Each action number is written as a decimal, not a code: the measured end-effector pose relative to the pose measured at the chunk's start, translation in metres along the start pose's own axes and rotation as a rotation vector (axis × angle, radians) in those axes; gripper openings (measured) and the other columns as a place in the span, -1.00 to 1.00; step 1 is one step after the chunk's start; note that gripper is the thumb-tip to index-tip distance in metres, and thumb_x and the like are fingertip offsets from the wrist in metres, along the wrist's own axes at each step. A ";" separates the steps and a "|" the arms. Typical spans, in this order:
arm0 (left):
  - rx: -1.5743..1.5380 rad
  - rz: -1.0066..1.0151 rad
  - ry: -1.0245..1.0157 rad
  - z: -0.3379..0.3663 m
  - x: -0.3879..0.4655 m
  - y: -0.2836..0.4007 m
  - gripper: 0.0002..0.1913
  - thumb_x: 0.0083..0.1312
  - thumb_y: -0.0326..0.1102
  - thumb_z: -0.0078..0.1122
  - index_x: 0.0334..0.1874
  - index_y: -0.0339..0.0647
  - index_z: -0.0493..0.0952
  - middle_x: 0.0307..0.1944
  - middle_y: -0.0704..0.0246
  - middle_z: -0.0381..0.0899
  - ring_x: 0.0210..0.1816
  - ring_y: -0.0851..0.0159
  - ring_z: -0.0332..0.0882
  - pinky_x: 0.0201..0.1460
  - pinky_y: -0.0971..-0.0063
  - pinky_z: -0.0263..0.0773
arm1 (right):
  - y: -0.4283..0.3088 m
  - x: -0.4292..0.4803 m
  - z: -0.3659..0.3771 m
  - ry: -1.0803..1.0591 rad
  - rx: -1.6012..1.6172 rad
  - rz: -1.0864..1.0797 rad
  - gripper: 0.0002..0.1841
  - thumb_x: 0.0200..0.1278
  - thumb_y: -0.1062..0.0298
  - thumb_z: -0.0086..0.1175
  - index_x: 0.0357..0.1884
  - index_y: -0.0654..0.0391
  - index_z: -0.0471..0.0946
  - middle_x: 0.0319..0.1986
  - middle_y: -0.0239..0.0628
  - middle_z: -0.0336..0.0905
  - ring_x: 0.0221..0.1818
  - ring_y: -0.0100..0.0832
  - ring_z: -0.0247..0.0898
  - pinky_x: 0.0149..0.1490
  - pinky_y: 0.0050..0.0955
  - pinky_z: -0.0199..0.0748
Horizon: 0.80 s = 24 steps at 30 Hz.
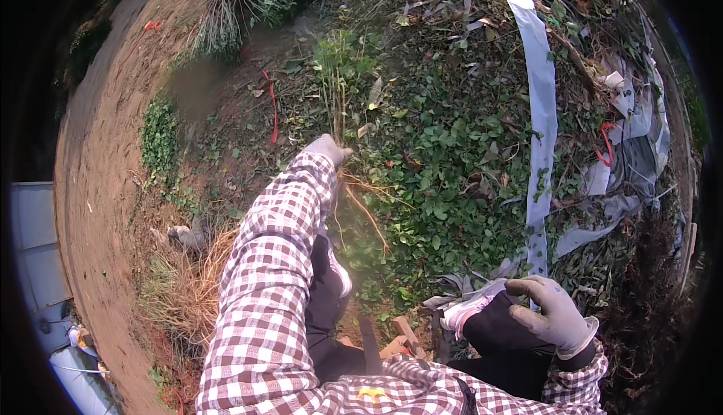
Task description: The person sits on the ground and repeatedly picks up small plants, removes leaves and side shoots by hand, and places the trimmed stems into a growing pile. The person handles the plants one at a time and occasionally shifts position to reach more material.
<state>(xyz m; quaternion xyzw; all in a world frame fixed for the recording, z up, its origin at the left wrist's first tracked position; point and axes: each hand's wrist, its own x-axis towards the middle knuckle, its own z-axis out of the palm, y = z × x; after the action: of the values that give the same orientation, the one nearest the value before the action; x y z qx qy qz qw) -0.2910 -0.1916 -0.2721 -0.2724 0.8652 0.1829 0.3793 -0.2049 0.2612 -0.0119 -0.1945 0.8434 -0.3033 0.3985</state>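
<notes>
My left hand point(327, 150), in a pale work glove, reaches far forward and grips a small bundle of leafy plant stems point(338, 96) near their base. Green leaves stand at the bundle's far end. Below the hand, thin orange-brown roots point(366, 211) spread over the leaf-covered ground. My right hand point(547, 310), gloved too, hovers by my right knee with thumb and fingers apart and nothing visible between them. Green leafy cuttings point(446, 172) cover the ground between my hands.
A long white plastic strip point(539, 104) crosses the litter on the right. Bundled bare-root plants point(186, 285) lie at left, beside a greyish cloth-like item point(186, 235). Another stem bundle point(231, 14) lies at the far left. A red tie point(273, 107) rests nearby; wood pieces point(409, 336) show below me.
</notes>
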 end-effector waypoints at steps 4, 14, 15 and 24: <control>-0.310 -0.076 0.215 0.044 0.025 -0.002 -0.42 0.34 -0.10 0.30 0.22 -0.43 0.40 0.14 -0.09 0.59 0.18 -0.02 0.59 0.25 0.23 0.45 | 0.009 0.002 -0.016 0.012 0.231 -0.113 -0.53 0.25 0.27 0.23 0.15 0.33 0.54 0.03 0.02 0.59 0.09 -0.08 0.54 0.22 -0.23 0.44; -1.218 0.521 0.226 0.048 -0.105 0.128 -0.73 0.46 -0.32 0.07 0.10 -0.29 0.39 -0.35 0.45 0.48 -0.46 0.47 0.43 -0.44 0.56 0.41 | 0.007 0.183 0.008 0.427 0.580 -0.207 -0.20 0.40 0.05 0.21 0.43 0.47 0.20 0.28 0.18 0.42 0.35 -0.16 0.36 0.40 -0.32 0.31; -1.234 0.558 0.209 0.058 -0.121 0.143 -0.75 0.49 -0.32 0.06 0.11 -0.25 0.39 -0.30 0.44 0.49 -0.37 0.48 0.44 -0.35 0.60 0.41 | 0.009 0.204 0.010 0.377 0.680 -0.262 -0.16 0.37 0.04 0.23 0.43 0.49 0.17 0.25 0.24 0.42 0.35 -0.13 0.37 0.38 -0.34 0.33; -1.148 0.559 0.108 0.034 -0.093 0.131 -0.21 0.47 0.33 -0.09 0.41 -0.29 0.37 0.30 0.07 0.51 0.30 0.07 0.47 0.44 0.23 0.27 | 0.052 0.166 0.005 0.704 0.489 -0.043 -0.28 0.46 0.33 0.00 0.59 0.12 0.01 0.11 0.05 0.61 0.08 0.02 0.58 0.14 -0.22 0.47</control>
<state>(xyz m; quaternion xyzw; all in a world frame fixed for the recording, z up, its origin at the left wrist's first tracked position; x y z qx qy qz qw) -0.2999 -0.0400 -0.2092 -0.2051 0.6856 0.6952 0.0670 -0.3064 0.2029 -0.1411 0.0034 0.8271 -0.5503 0.1145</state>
